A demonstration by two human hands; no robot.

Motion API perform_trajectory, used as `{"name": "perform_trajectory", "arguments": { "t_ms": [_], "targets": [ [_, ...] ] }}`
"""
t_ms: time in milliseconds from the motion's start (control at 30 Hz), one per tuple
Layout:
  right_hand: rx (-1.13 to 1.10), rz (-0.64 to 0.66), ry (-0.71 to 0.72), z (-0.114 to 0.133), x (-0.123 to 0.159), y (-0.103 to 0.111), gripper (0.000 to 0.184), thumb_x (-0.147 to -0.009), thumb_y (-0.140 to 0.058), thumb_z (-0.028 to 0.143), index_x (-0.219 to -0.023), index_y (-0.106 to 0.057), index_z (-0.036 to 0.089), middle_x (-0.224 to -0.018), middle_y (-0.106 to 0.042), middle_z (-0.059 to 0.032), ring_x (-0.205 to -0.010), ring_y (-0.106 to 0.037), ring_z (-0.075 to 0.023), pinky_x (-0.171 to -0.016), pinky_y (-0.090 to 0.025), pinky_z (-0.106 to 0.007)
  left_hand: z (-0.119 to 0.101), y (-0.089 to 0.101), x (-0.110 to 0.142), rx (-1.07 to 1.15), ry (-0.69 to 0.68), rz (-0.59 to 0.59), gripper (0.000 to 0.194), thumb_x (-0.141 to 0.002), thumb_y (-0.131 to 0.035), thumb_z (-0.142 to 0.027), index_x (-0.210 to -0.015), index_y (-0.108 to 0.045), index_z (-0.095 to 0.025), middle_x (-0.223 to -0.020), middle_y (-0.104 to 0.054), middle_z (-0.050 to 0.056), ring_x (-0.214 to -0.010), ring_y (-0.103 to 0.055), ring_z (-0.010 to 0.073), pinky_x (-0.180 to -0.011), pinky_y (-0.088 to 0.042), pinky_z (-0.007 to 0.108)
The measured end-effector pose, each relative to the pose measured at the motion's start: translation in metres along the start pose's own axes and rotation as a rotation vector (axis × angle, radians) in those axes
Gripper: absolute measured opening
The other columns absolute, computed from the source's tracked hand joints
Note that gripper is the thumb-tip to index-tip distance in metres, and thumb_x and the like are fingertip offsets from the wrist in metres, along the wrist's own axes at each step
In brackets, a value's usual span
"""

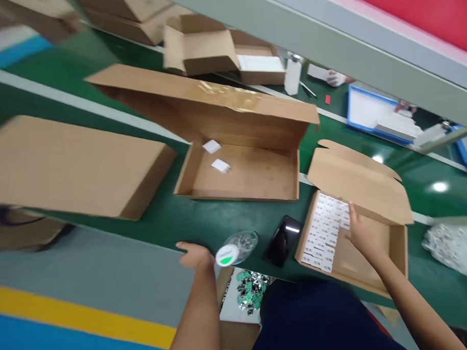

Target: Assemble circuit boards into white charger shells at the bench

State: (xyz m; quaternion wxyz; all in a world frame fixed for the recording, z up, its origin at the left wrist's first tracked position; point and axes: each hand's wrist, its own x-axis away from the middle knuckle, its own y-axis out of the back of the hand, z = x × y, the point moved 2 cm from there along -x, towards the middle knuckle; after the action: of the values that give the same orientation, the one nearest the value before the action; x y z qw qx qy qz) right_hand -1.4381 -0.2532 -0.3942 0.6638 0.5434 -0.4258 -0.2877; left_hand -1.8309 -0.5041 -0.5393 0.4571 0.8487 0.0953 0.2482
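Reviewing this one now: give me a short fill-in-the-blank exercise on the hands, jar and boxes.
1. The right hand is at the white pieces in the box on the person's ____ side.
2. Beside the left hand is a clear jar whose lid is white and ____.
3. The middle box holds ____ white items.

Missing words: right; green; two.

Narrow gap between closed carton (69,164) and long carton (252,175); bottle (239,246), phone (283,241) obstruct tabletop (205,220) left of small carton (363,256).

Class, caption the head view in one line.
Right hand at white pieces in an open box, left hand beside a bottle.
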Motion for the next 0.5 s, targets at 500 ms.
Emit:
{"name": "perform_trajectory", "arguments": {
  "t_ms": [500],
  "targets": [
    [0.137, 0.034, 0.844, 0.386, -0.218, 0.034, 0.043, -0.095, -0.056, 0.03, -0.136, -0.048, 0.02, -0.145, -0.043, -0.0113, -0.126, -0.048, -0.0278, -0.102, -0.045, -0.051, 0.019, 0.002, -0.014, 0.133, 0.338, 0.129, 0.038, -0.094, -0.052, -0.047, -0.107, -0.063, -0.013, -0.107, -0.067, 0.009, -0.097, -0.065, 0.0212, -0.088, -0.053, 0.044]
  ]
}}
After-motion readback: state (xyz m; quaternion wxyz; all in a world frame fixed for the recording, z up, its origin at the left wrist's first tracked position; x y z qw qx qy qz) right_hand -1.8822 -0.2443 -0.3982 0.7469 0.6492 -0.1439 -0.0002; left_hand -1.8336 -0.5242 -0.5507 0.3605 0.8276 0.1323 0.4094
